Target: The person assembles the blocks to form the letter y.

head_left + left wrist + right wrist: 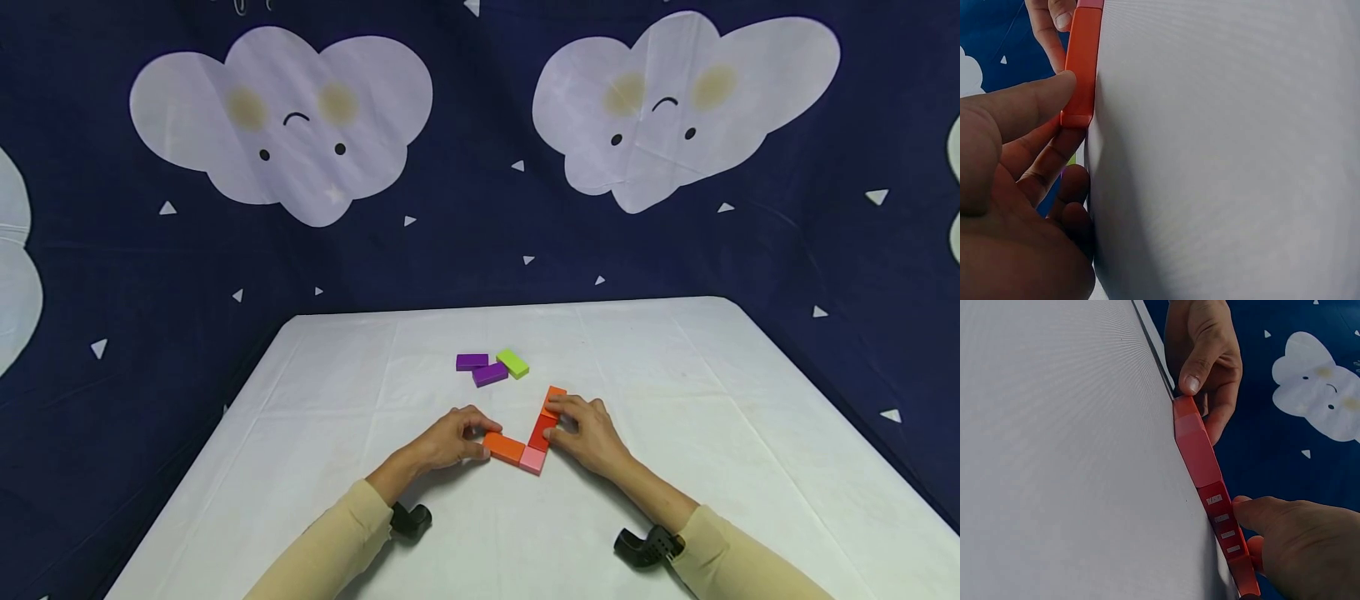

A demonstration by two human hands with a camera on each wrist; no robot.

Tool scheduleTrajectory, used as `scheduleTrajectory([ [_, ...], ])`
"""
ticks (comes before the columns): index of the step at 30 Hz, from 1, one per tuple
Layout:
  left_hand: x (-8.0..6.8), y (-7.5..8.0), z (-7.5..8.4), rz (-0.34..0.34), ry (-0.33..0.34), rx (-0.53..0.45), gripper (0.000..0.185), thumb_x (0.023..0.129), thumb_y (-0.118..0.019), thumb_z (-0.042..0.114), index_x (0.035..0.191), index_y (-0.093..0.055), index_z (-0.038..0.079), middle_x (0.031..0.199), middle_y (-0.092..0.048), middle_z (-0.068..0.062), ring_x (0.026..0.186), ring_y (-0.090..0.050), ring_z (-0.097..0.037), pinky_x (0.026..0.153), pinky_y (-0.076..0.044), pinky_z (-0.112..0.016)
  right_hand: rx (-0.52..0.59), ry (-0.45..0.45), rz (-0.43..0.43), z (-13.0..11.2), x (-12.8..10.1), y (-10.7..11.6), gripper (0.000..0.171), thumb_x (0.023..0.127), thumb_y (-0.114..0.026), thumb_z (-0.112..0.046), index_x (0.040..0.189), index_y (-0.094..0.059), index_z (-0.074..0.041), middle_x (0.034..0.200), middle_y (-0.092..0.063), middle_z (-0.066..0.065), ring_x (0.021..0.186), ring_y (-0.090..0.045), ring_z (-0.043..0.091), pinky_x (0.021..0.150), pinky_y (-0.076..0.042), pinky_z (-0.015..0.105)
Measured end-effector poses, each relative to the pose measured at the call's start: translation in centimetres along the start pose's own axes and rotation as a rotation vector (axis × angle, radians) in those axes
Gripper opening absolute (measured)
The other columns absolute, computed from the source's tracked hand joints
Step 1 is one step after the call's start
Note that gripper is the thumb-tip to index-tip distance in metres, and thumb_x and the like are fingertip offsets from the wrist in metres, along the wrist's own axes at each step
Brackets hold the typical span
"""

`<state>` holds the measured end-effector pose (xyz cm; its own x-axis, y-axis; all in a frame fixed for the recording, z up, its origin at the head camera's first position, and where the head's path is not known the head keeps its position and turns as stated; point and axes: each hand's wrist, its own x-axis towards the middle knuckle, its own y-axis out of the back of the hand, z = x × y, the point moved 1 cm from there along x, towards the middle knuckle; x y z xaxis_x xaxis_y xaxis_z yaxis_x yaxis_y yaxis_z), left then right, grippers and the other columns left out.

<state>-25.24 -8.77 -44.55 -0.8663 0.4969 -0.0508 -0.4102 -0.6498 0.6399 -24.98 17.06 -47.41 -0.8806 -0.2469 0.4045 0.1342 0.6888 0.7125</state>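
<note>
Four flat blocks lie end to end in a V on the white table (675, 400): an orange block (504, 448), a pink block (532, 460) at the corner, a red block (542, 432) and a second orange block (554, 400) at the far end. My left hand (480, 440) pinches the left end of the near orange block (1082, 62) between thumb (1022, 106) and fingers. My right hand (561, 417) grips the red block (1219, 506), its thumb (1272, 515) against the side and its fingers reaching the far orange block.
Two purple blocks (472, 362) (490, 374) and a green block (512, 363) lie loose just beyond the V. A dark blue cloth with white clouds (285, 117) hangs behind and beside the table. Black wrist mounts (645, 546) sit near the front edge.
</note>
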Motion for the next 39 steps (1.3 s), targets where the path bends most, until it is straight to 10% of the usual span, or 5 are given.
scheduleTrajectory([
  [28, 0.26, 0.27, -0.21, 0.001, 0.018, -0.076, 0.031, 0.081, -0.070, 0.012, 0.113, -0.069, 0.013, 0.106, -0.059, -0.005, 0.085, -0.044, -0.017, 0.070, -0.036, -0.025, 0.008, -0.019, -0.008, 0.12, -0.03, -0.02, 0.042, 0.076, -0.075, -0.025, 0.116, -0.067, -0.012, 0.125, -0.063, 0.003, 0.085, -0.041, 0.013, 0.072, -0.035, 0.027],
  [39, 0.91, 0.98, 0.17, 0.122, 0.062, -0.159, 0.028, 0.084, -0.068, 0.010, 0.112, -0.068, 0.010, 0.110, -0.063, -0.008, 0.086, -0.046, -0.018, 0.069, -0.038, -0.027, 0.019, -0.031, -0.020, 0.14, 0.09, 0.00, 0.043, 0.077, -0.075, -0.024, 0.117, -0.067, -0.012, 0.126, -0.062, 0.003, 0.084, -0.040, 0.013, 0.071, -0.034, 0.027],
])
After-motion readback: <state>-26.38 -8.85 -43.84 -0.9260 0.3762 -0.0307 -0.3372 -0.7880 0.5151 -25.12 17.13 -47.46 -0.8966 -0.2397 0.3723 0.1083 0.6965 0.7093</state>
